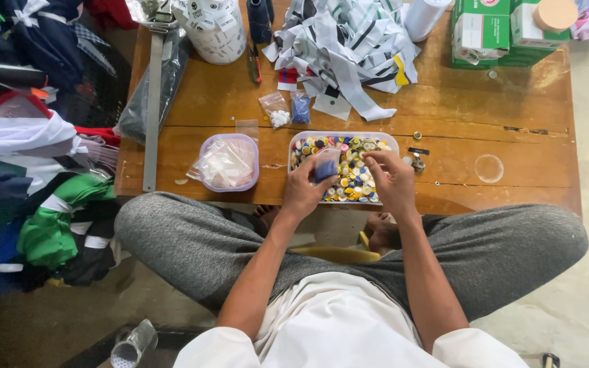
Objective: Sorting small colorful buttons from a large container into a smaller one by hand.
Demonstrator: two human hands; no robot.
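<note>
While the left hand (303, 191) is pinching a small clear bag of blue buttons (326, 165) and the right hand (391, 178) is hovering fingers-together, the bag risks tipping, spilling into the rectangular clear tub of mixed coloured buttons (343, 137) at the wooden table's (512, 129) near edge.

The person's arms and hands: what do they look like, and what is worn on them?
Both forearms are bare. Short white sleeves end near the elbows. The left hand and right hand wear no gloves; no rings, watch or bracelets show.

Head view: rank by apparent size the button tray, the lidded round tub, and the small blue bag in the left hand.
1. Button tray
2. Round tub, somewhat smaller
3. Blue bag, held by the left hand; it sits nearer the camera yet is clearly smallest
</note>
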